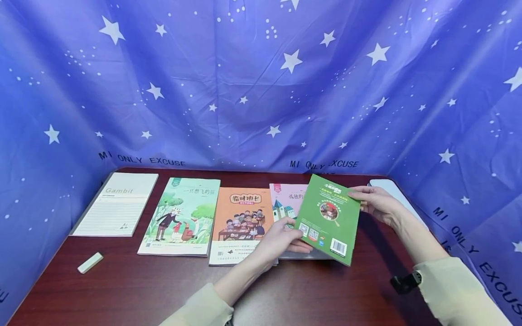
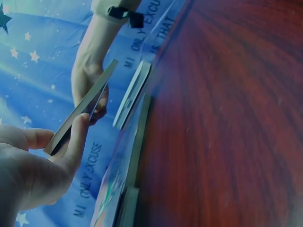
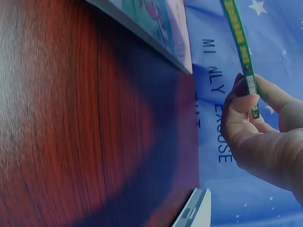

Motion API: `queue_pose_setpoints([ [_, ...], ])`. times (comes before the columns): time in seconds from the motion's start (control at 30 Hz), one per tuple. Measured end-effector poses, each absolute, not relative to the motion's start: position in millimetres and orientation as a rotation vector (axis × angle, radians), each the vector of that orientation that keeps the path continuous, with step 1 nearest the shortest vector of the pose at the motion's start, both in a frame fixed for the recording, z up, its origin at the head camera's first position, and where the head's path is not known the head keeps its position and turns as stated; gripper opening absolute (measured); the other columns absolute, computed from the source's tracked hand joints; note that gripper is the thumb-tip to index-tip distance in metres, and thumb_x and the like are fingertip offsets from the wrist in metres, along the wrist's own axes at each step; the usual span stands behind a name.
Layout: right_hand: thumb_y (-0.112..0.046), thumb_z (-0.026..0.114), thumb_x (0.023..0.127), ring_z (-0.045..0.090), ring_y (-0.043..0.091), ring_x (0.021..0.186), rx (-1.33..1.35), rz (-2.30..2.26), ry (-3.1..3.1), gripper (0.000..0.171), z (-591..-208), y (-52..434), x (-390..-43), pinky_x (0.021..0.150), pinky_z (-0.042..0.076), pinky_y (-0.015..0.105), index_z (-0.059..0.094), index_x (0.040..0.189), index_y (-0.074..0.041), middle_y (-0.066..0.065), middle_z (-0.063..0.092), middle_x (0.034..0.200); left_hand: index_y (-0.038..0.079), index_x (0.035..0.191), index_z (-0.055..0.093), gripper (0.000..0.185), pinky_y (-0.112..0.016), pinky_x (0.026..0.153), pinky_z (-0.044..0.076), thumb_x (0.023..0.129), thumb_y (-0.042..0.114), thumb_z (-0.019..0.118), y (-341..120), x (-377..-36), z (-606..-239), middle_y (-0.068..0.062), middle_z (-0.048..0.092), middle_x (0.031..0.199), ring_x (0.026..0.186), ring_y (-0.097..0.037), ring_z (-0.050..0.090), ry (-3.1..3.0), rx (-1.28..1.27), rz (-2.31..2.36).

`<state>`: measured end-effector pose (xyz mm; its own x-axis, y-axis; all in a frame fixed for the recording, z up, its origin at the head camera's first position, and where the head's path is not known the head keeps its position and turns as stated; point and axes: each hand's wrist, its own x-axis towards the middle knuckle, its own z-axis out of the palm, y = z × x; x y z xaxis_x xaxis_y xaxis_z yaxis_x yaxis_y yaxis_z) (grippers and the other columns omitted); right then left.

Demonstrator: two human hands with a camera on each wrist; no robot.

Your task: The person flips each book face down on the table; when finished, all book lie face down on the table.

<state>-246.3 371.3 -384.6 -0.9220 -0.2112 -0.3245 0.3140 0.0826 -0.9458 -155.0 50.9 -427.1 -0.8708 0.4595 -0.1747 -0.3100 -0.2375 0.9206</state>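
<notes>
Left hand: your left hand [image 1: 281, 237] pinches the near-left corner of the green book [image 1: 329, 218], thumb on top, fingers curled under the edge.
Right hand: your right hand [image 1: 377, 203] clamps the far-right edge of that book, thumb on the cover, fingers behind it.
Green book: it's up off the dark wooden surface [image 1: 163, 290], tilted, back cover with its barcode facing you, hanging over the pink book [image 1: 285, 201] at the right end of the row.
Handling: looks thin, light and a bit floppy, a glossy paperback, so likely slick under the fingers; holding opposite edges as you do should keep it flat, and a grip nearer the spine would probably bend it less.
Row beyond: orange book [image 1: 240, 224] just left of the pink one, then the green-and-white picture book [image 1: 181, 217], then the lined Gambit pad [image 1: 118, 203], all lying flat.
Loose bits: a pale eraser [image 1: 90, 262] sits apart, near left; a white object [image 1: 391, 190] lies behind your right hand.
Far: star-printed blue cloth [image 1: 261, 81] walls it all in.
</notes>
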Motion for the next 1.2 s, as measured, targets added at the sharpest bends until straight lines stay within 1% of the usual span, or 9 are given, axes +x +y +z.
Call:
queue_pose_setpoints([
  [0.1, -0.005, 0.057, 0.104, 0.073, 0.006, 0.075, 0.114, -1.888, 2.000, 0.025, -387, 378, -250, 0.067, 0.060, 0.019, 0.075, 0.096, -0.020, -0.004, 0.079, 0.088, -0.007, 0.114, 0.057, 0.020, -0.038, 0.080, 0.067, 0.095, 0.000, 0.055, 61, -151, -429, -0.029, 0.075, 0.104, 0.090, -0.040, 0.078, 1.553, 0.178, 2.122],
  [0.23, -0.004, 0.056, 0.104, 0.074, 0.005, 0.077, 0.122, -1.875, 2.014, 0.026, -388, 386, -254, 0.070, 0.062, 0.019, 0.074, 0.096, -0.020, -0.005, 0.079, 0.089, -0.006, 0.113, 0.063, 0.020, -0.036, 0.079, 0.067, 0.095, 0.000, 0.057, 73, -147, -431, -0.024, 0.076, 0.101, 0.085, -0.032, 0.079, 1.596, 0.194, 2.082],
  [0.4, -0.006, 0.057, 0.104, 0.072, 0.003, 0.076, 0.164, -1.802, 2.063, 0.025, -390, 395, -260, 0.067, 0.060, 0.018, 0.074, 0.095, -0.023, -0.007, 0.078, 0.087, -0.007, 0.114, 0.065, 0.021, -0.035, 0.079, 0.067, 0.095, -0.001, 0.058, 88, -144, -435, -0.029, 0.074, 0.102, 0.081, -0.026, 0.078, 1.642, 0.252, 2.049],
  [0.57, -0.011, 0.060, 0.104, 0.071, 0.000, 0.076, 0.211, -1.712, 2.126, 0.023, -391, 403, -266, 0.067, 0.059, 0.017, 0.073, 0.095, -0.027, -0.011, 0.078, 0.087, -0.004, 0.114, 0.067, 0.020, -0.032, 0.078, 0.066, 0.095, 0.000, 0.064, 103, -141, -436, -0.027, 0.075, 0.101, 0.080, -0.022, 0.078, 1.671, 0.245, 2.027],
  [0.73, -0.014, 0.062, 0.103, 0.070, -0.001, 0.077, 0.227, -1.643, 2.190, 0.020, -395, 410, -271, 0.071, 0.060, 0.018, 0.071, 0.095, -0.029, -0.013, 0.076, 0.086, -0.006, 0.113, 0.066, 0.019, -0.030, 0.076, 0.066, 0.095, -0.001, 0.064, 115, -139, -439, -0.030, 0.075, 0.100, 0.085, -0.031, 0.079, 1.656, 0.241, 2.035],
  [0.87, -0.021, 0.065, 0.102, 0.064, -0.005, 0.073, 0.246, -1.520, 2.314, 0.013, -397, 413, -271, 0.068, 0.058, 0.016, 0.072, 0.098, -0.032, -0.019, 0.072, 0.083, -0.008, 0.118, 0.065, 0.024, -0.031, 0.076, 0.066, 0.095, -0.003, 0.062, 123, -136, -443, -0.032, 0.074, 0.099, 0.090, -0.038, 0.078, 1.604, 0.219, 2.054],
  [0.97, -0.026, 0.067, 0.101, 0.059, -0.005, 0.069, 0.274, -1.415, 2.404, 0.013, -396, 413, -271, 0.066, 0.055, 0.017, 0.073, 0.112, -0.025, -0.022, 0.070, 0.081, -0.007, 0.119, 0.066, 0.025, -0.032, 0.078, 0.066, 0.095, -0.003, 0.061, 130, -135, -446, -0.031, 0.075, 0.100, 0.092, -0.040, 0.077, 1.557, 0.171, 2.066],
  [1.1, -0.029, 0.067, 0.100, 0.060, -0.004, 0.072, 0.260, -1.292, 2.510, 0.045, -395, 412, -272, 0.069, 0.056, 0.020, 0.063, 0.136, -0.001, -0.024, 0.067, 0.083, -0.006, 0.115, 0.067, 0.022, -0.033, 0.077, 0.066, 0.094, -0.005, 0.061, 140, -135, -449, -0.028, 0.076, 0.100, 0.093, -0.041, 0.077, 1.527, 0.097, 2.082],
  [1.2, -0.029, 0.066, 0.101, 0.060, -0.003, 0.074, 0.254, -1.207, 2.583, 0.056, -395, 413, -271, 0.071, 0.058, 0.022, 0.054, 0.142, 0.007, -0.024, 0.065, 0.084, -0.006, 0.113, 0.068, 0.021, -0.033, 0.076, 0.067, 0.092, -0.006, 0.062, 149, -135, -448, -0.027, 0.077, 0.098, 0.093, -0.042, 0.077, 1.518, 0.034, 2.098],
])
